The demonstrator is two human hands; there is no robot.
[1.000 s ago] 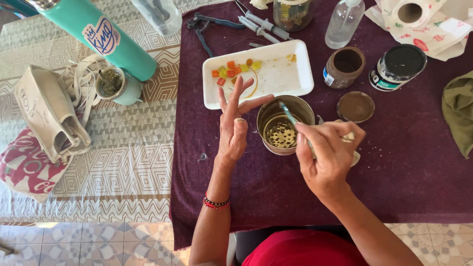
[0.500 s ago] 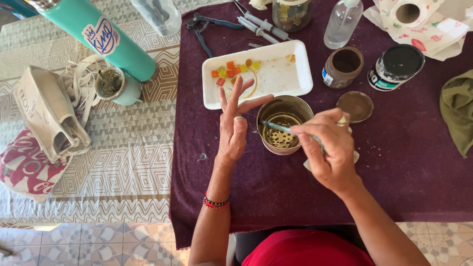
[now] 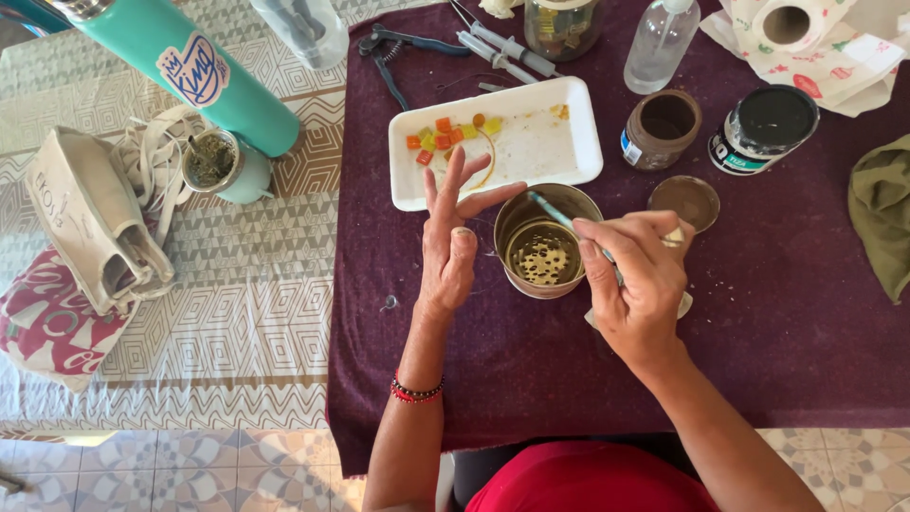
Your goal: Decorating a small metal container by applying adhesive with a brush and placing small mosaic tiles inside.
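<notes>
- Two bare hands work over a dark purple cloth [image 3: 758, 313] spread across the right part of the table
- Your left hand [image 3: 448, 248] rests beside a round metal tin [image 3: 546, 242], fingers spread apart and lifted, the thumb touching the tin's rim; it grips nothing
- Your right hand [image 3: 637, 275] is closed, fingers pinched together on a thin brush with a light blue handle [image 3: 557, 211], whose tip reaches over the tin's open mouth
- Inside the tin you can make out a pale, speckled layer at the bottom; what it is cannot be told
- Just behind the tin lies a white rectangular foam tray [image 3: 550, 142] with small orange, red and yellow squares gathered at its left end
- To the right of the tray stand a brown open jar [image 3: 663, 128] and a black-lidded can [image 3: 764, 128], with a round brown lid [image 3: 684, 201] flat on the cloth near your right hand
- Judged from this, the step in hand is loading or stirring with the brush in the tin, while the left hand steadies it
- A next move would call for a light, steady lift of the brush clear of the rim, with the tin kept from tipping
</notes>
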